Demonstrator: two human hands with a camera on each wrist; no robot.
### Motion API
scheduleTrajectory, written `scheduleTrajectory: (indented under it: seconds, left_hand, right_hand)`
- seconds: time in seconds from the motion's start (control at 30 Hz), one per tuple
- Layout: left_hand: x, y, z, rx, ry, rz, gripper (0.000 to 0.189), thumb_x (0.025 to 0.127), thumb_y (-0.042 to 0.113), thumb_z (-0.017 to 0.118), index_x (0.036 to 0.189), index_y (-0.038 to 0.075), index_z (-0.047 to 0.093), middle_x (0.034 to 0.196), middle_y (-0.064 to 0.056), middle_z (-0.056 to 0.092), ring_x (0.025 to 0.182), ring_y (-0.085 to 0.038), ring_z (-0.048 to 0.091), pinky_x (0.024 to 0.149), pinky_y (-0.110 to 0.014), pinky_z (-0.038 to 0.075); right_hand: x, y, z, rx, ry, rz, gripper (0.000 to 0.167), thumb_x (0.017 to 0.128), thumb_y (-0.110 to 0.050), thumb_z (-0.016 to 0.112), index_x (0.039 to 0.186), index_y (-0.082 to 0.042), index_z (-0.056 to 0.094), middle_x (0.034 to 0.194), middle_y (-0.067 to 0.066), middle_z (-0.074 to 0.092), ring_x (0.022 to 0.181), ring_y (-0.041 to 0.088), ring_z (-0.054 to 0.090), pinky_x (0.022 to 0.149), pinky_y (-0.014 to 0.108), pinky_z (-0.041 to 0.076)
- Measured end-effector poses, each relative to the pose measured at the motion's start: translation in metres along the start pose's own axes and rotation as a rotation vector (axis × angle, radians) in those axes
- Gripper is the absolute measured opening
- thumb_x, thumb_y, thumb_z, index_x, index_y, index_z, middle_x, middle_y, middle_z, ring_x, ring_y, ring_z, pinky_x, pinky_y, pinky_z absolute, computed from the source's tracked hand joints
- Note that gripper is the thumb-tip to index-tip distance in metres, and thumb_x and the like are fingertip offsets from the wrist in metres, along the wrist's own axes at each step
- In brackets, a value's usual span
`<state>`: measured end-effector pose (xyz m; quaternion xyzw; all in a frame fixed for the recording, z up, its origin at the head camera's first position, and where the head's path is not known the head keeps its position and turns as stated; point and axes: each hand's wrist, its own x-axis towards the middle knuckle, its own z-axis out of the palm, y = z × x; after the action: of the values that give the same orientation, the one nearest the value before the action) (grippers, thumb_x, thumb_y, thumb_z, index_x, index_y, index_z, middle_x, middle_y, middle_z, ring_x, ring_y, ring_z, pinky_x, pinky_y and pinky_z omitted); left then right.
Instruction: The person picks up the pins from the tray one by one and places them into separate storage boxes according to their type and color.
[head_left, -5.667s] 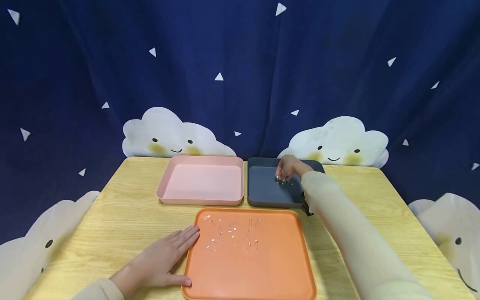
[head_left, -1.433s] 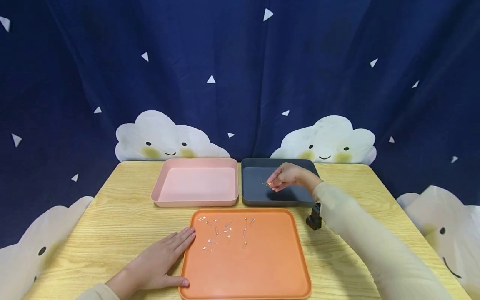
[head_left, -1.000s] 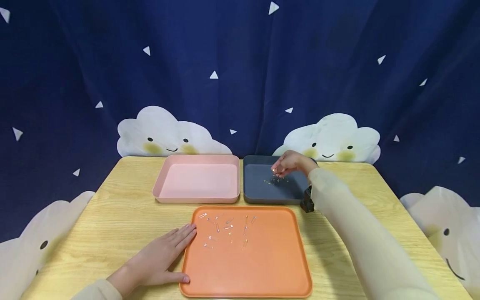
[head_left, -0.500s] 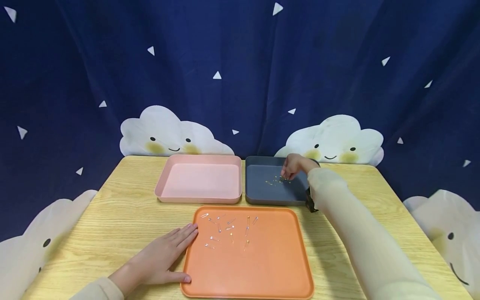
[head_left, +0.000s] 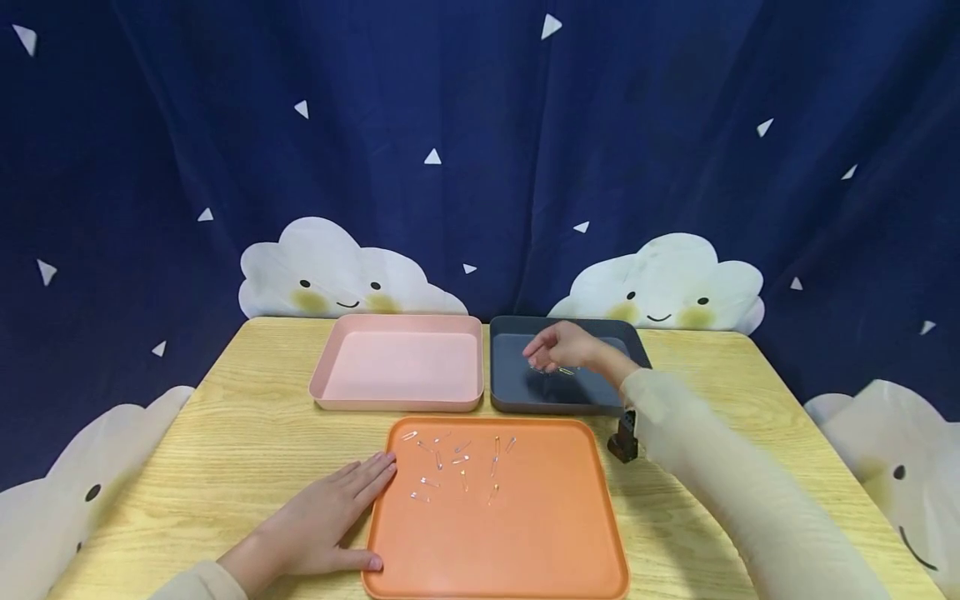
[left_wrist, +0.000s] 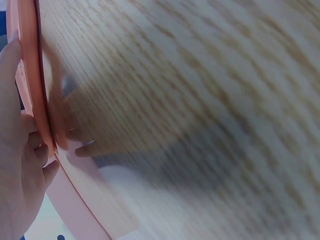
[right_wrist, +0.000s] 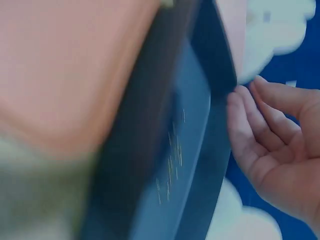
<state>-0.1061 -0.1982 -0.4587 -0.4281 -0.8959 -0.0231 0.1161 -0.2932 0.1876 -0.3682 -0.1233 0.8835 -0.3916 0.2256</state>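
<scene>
From the head view I see the person's left hand (head_left: 322, 521) laid along the left rim of the orange tray (head_left: 555, 533), fingers straight and thumb spread, gripping nothing; the hand probably lies there to keep so light a tray from sliding. Loose safety pins (head_left: 461, 459) lie scattered across the far left part of that tray — spread out, they look easy to pick singly. The right hand (head_left: 562, 346) hovers above the dark tray (head_left: 513, 379), its fingers loosely bent, and below it I can make out a few gold pins (head_left: 567, 372). The pink tray (head_left: 397, 367) stands just beside the dark one, both behind the orange tray on the table (head_left: 247, 417), likely so that either is a short reach away.

In the left wrist view, wood grain fills most of what I see; the left fingers rest over the orange rim, nothing pinched in them.

In the right wrist view the gold pins lie in a loose group on the dark tray's floor, its raised walls presumably keeping them together. The right hand's fingers are softly curved, with no pin visible between them — a grip at rest, I'd judge
</scene>
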Motion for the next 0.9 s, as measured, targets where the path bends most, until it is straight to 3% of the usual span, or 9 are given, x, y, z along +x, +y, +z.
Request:
scheduleTrajectory:
  seconds: [0.13,0.3,0.43,0.6,0.77,0.9]
  left_hand:
    - [0.000,0.002,0.000,0.005,0.002,0.002,0.098,0.080,0.077,0.048,0.142,0.001,0.044,0.149,-0.014,0.045,0.135,-0.026,0.048,0.118,-0.010,-0.013]
    - [0.000,0.002,0.000,0.002,0.006,0.002,0.098,0.080,0.077,0.049,0.142,0.001,0.044,0.149,-0.014,0.046,0.135,-0.026,0.048,0.118,-0.010,-0.013]
    - [-0.001,0.001,0.000,0.009,0.011,0.005,0.098,0.080,0.077,0.049,0.142,0.000,0.044,0.148,-0.015,0.046,0.135,-0.027,0.048,0.117,-0.009,-0.013]
    - [-0.002,0.000,0.001,0.012,0.009,0.001,0.098,0.080,0.077,0.048,0.142,0.001,0.043,0.149,-0.014,0.045,0.135,-0.026,0.048,0.117,-0.009,-0.014]
    - [-0.002,0.001,0.002,-0.003,0.008,-0.003,0.098,0.080,0.076,0.049,0.142,0.001,0.043,0.149,-0.014,0.045,0.135,-0.027,0.048,0.117,-0.008,-0.014]
    - [-0.002,0.001,0.002,-0.008,0.004,-0.004,0.098,0.080,0.076,0.049,0.143,0.001,0.043,0.149,-0.014,0.045,0.135,-0.027,0.048,0.117,-0.008,-0.014]
  right_hand:
    - [-0.021,-0.006,0.037,0.002,0.007,-0.131,0.025,0.083,-0.004,0.069,0.105,0.009,0.068,0.088,0.015,0.074,0.072,0.011,0.065,0.072,0.029,0.059]
    - [-0.048,-0.010,0.079,-0.093,-0.066,-0.297,0.016,0.080,-0.002,0.072,0.094,0.005,0.071,0.081,0.014,0.074,0.067,0.003,0.064,0.064,0.016,0.054]
    - [-0.064,-0.011,0.107,-0.151,-0.093,-0.301,0.009,0.077,-0.006,0.077,0.083,-0.001,0.072,0.073,0.009,0.073,0.061,0.000,0.060,0.057,0.012,0.050]
    - [-0.075,-0.007,0.132,-0.261,-0.006,-0.264,0.019,0.070,-0.016,0.085,0.068,-0.009,0.066,0.057,0.000,0.063,0.052,-0.001,0.048,0.051,0.013,0.039]
    - [-0.079,-0.003,0.142,-0.405,0.112,-0.282,0.030,0.065,-0.026,0.088,0.063,-0.012,0.061,0.055,-0.010,0.050,0.054,-0.001,0.039,0.051,0.014,0.034]
    - [-0.081,-0.002,0.141,-0.401,0.118,-0.272,0.029,0.062,-0.022,0.089,0.063,-0.010,0.063,0.056,-0.009,0.053,0.055,-0.001,0.040,0.052,0.014,0.036]
